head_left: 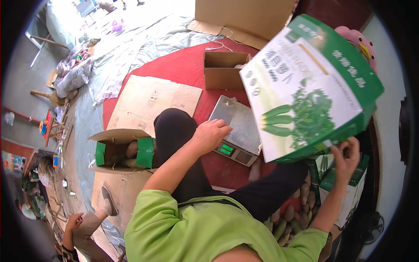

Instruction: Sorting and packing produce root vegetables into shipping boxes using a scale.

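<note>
My right hand [346, 158] grips the lower edge of a large green and white carton [288, 100] with a picture of white-and-green radishes on it. The carton is raised and tilted at the right, above the floor. My left hand [211, 134] is at the near left edge of a digital scale [238, 124], its fingers loosely bent over the metal plate and nothing visible in them. Green digits glow on the scale's display [226, 149]. Whether the left fingertips press on the plate cannot be told.
An open carton [115, 135] with green flaps holds radishes at the left. Another brown box [224, 76] stands beyond the scale. Loose radishes [290, 218] lie by my right thigh, near more green and white cartons [345, 192]. A co-worker's hand [74, 221] shows at lower left.
</note>
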A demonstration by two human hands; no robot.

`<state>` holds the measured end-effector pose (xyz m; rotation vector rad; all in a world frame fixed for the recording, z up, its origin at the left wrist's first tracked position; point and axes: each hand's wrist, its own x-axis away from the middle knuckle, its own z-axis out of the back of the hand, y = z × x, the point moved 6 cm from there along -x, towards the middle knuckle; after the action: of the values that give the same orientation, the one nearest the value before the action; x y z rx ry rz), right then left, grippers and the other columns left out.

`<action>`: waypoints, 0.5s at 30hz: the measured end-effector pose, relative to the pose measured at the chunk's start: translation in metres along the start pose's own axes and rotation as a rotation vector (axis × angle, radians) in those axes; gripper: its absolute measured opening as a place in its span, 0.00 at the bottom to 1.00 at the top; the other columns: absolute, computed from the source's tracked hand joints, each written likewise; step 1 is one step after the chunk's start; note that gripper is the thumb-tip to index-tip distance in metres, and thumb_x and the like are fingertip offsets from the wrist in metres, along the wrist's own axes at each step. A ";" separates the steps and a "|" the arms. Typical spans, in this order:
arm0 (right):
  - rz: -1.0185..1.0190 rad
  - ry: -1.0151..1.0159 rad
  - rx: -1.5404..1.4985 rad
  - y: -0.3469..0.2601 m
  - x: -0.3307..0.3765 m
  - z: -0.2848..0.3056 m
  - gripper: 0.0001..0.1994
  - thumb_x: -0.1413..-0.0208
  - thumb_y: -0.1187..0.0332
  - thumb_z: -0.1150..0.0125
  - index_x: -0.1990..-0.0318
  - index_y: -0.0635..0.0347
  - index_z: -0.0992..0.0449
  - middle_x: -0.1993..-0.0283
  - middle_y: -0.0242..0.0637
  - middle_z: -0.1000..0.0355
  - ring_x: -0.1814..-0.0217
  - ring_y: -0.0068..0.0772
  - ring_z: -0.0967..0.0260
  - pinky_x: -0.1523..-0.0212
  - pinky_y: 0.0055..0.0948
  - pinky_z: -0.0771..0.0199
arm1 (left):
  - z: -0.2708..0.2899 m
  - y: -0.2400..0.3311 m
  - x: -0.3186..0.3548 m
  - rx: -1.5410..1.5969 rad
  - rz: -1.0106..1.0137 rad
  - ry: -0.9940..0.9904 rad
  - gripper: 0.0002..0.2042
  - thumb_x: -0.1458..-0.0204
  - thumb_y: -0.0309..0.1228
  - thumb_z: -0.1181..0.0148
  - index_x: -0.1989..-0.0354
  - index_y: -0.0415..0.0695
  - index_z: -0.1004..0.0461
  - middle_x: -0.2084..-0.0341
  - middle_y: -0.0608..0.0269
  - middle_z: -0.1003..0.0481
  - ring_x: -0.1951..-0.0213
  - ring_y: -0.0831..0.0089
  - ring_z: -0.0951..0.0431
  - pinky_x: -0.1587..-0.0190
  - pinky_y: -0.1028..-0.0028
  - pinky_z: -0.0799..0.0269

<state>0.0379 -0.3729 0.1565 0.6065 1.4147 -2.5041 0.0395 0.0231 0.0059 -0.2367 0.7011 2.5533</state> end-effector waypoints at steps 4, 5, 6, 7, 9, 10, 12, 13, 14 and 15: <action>0.159 -0.164 0.240 0.016 0.000 -0.088 0.11 0.57 0.82 0.36 0.68 0.66 0.33 0.70 0.37 0.36 0.65 0.32 0.36 0.59 0.26 0.36 | 0.003 -0.002 -0.002 0.008 0.006 0.127 0.09 0.50 0.28 0.44 0.61 0.48 0.23 0.67 0.64 0.25 0.63 0.62 0.23 0.62 0.66 0.26; 0.183 -0.214 0.246 0.038 0.006 -0.101 0.11 0.57 0.82 0.37 0.68 0.66 0.33 0.70 0.38 0.36 0.66 0.34 0.37 0.60 0.27 0.35 | 0.004 0.003 -0.002 -0.042 0.010 0.106 0.09 0.51 0.28 0.44 0.61 0.49 0.23 0.67 0.65 0.26 0.63 0.63 0.23 0.62 0.67 0.26; 0.192 -0.269 0.269 0.065 0.012 -0.111 0.11 0.57 0.82 0.37 0.67 0.67 0.32 0.70 0.39 0.35 0.68 0.35 0.37 0.61 0.28 0.35 | -0.005 0.001 -0.002 -0.059 0.003 0.070 0.10 0.52 0.28 0.43 0.61 0.49 0.23 0.65 0.66 0.26 0.61 0.64 0.24 0.61 0.67 0.27; 0.155 -0.323 0.296 0.089 0.020 -0.122 0.11 0.56 0.82 0.37 0.64 0.68 0.30 0.68 0.39 0.32 0.65 0.33 0.34 0.60 0.28 0.33 | -0.011 0.001 -0.003 -0.088 -0.007 0.005 0.10 0.54 0.28 0.42 0.61 0.49 0.23 0.64 0.66 0.26 0.60 0.64 0.24 0.60 0.67 0.26; 0.136 -0.393 0.306 0.129 0.034 -0.129 0.12 0.55 0.82 0.37 0.61 0.69 0.28 0.65 0.38 0.29 0.63 0.31 0.32 0.58 0.27 0.32 | -0.014 -0.002 -0.001 -0.129 0.007 -0.055 0.11 0.55 0.29 0.42 0.61 0.49 0.23 0.63 0.66 0.26 0.58 0.65 0.24 0.59 0.67 0.26; -0.042 -0.411 0.226 0.158 0.041 -0.123 0.13 0.52 0.81 0.38 0.57 0.68 0.27 0.62 0.38 0.27 0.59 0.28 0.31 0.55 0.26 0.32 | -0.015 -0.001 0.001 -0.121 -0.002 -0.062 0.12 0.56 0.29 0.41 0.61 0.49 0.24 0.62 0.66 0.27 0.57 0.65 0.25 0.59 0.67 0.26; -0.223 -0.435 0.149 0.179 0.051 -0.121 0.14 0.49 0.80 0.39 0.53 0.68 0.26 0.58 0.37 0.25 0.55 0.25 0.31 0.52 0.25 0.32 | -0.014 -0.002 0.005 -0.109 -0.007 -0.071 0.13 0.57 0.29 0.40 0.61 0.49 0.24 0.62 0.67 0.27 0.55 0.65 0.25 0.58 0.66 0.26; -0.280 -0.436 0.085 0.181 0.053 -0.120 0.17 0.49 0.80 0.40 0.49 0.68 0.26 0.52 0.38 0.26 0.51 0.28 0.30 0.50 0.28 0.31 | -0.013 -0.003 0.007 -0.129 -0.004 -0.083 0.14 0.58 0.29 0.40 0.60 0.49 0.24 0.62 0.67 0.27 0.55 0.65 0.25 0.57 0.67 0.26; -0.339 -0.435 0.023 0.184 0.058 -0.120 0.20 0.48 0.80 0.40 0.46 0.68 0.27 0.47 0.39 0.26 0.47 0.31 0.30 0.47 0.30 0.31 | -0.013 -0.004 0.009 -0.148 -0.002 -0.096 0.14 0.59 0.30 0.39 0.59 0.49 0.24 0.62 0.67 0.27 0.54 0.66 0.26 0.56 0.67 0.26; -0.361 -0.408 -0.108 0.213 0.066 -0.109 0.19 0.45 0.77 0.42 0.45 0.69 0.28 0.47 0.37 0.27 0.47 0.30 0.30 0.47 0.29 0.30 | -0.017 -0.002 0.005 -0.126 -0.003 -0.105 0.15 0.59 0.29 0.40 0.59 0.49 0.24 0.62 0.67 0.27 0.54 0.66 0.26 0.55 0.67 0.26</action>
<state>0.0845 -0.3888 -0.0866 -0.1942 1.5859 -2.5797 0.0368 0.0181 -0.0109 -0.1433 0.5006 2.5889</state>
